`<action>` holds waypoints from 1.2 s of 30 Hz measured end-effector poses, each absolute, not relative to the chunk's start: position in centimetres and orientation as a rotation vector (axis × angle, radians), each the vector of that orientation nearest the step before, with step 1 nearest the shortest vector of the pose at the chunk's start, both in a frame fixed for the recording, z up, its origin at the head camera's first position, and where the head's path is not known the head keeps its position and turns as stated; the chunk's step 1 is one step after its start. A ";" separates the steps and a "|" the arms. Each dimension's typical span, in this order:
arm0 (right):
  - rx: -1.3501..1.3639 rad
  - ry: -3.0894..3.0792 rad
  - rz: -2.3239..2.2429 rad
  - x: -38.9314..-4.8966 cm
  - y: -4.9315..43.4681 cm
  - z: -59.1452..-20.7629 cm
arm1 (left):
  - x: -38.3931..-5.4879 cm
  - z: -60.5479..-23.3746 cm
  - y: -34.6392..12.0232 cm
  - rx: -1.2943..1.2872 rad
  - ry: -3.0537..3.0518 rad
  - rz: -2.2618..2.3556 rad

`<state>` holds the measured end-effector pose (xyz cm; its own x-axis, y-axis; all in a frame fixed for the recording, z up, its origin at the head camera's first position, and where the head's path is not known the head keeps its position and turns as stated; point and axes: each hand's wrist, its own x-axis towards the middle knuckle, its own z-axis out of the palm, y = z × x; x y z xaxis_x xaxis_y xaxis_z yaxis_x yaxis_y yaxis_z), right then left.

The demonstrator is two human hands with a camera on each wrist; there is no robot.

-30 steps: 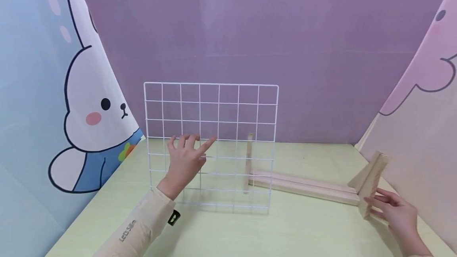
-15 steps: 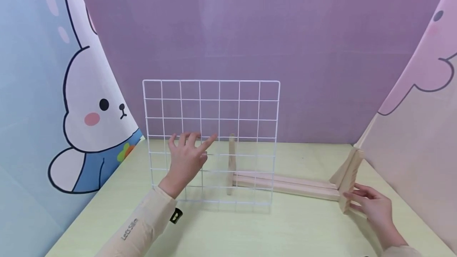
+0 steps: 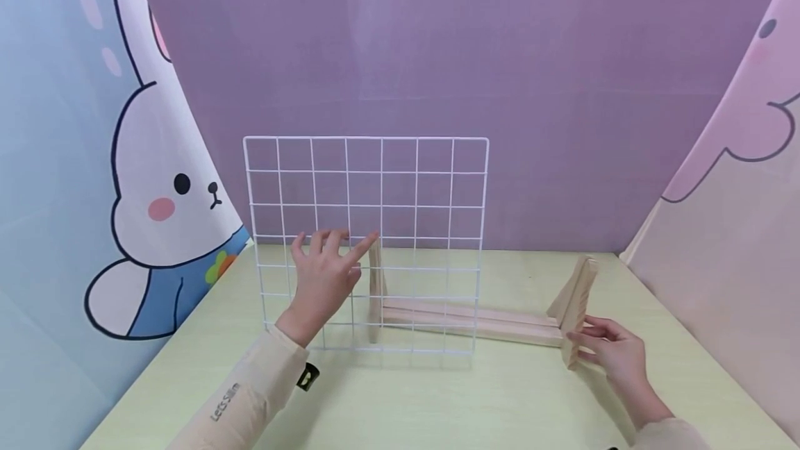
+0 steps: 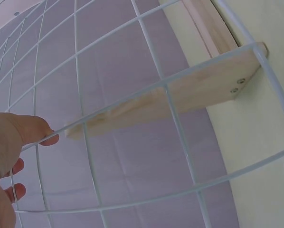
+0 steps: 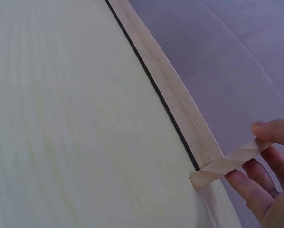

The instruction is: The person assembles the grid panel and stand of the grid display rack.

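My left hand (image 3: 321,283) holds a white wire grid panel (image 3: 417,205) upright, left of the middle in the head view. Its fingers curl round the wires, as the left wrist view shows. Behind the panel stands a pale wooden stand (image 3: 521,333): a long low rail between two tapered uprights. Through the wires, the left upright (image 4: 199,88) shows two screw heads near its base. With thumb and fingers, my right hand (image 3: 619,360) pinches the right upright (image 5: 227,164) near its lower part. The panel overlaps the stand's left half in the head view.
Everything rests on a pale yellow-green table (image 3: 475,401). A purple cloth (image 3: 531,89) hangs along its back edge. On the left is a blue cloth with a cartoon rabbit (image 3: 169,193); a pink and cream cloth (image 3: 744,242) closes the right side.
My right hand has moved the wooden stand left, so more of it lies behind the grid panel. The panel has risen slightly, and my left hand stays nearly in place.
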<state>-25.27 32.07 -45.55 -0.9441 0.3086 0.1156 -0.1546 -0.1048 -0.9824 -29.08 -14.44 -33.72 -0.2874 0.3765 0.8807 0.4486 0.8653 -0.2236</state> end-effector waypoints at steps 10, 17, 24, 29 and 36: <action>-0.185 -1.869 2.134 -25.7 29.8 -45.2 | -29.1 -32.9 -14.4 -0.607 -1.916 -0.073; -0.226 -1.922 2.078 -26.1 28.5 -45.2 | -29.1 -32.3 -14.2 -0.602 -1.871 -0.077; -0.194 -1.934 2.058 -26.4 27.4 -45.3 | -29.3 -31.6 -14.0 -0.597 -1.842 -0.071; -0.157 -1.933 2.069 -26.5 26.8 -45.3 | -29.3 -31.1 -13.8 -0.625 -1.817 -0.099; -0.149 -1.978 2.045 -26.7 25.9 -45.3 | -29.3 -30.4 -13.3 -0.635 -1.807 -0.114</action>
<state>-26.70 25.91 -45.28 -0.9522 0.2780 0.1270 -0.1362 -0.0140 -0.9906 -29.29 -13.33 -30.35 -0.1936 0.3621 0.9118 0.4742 0.8482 -0.2362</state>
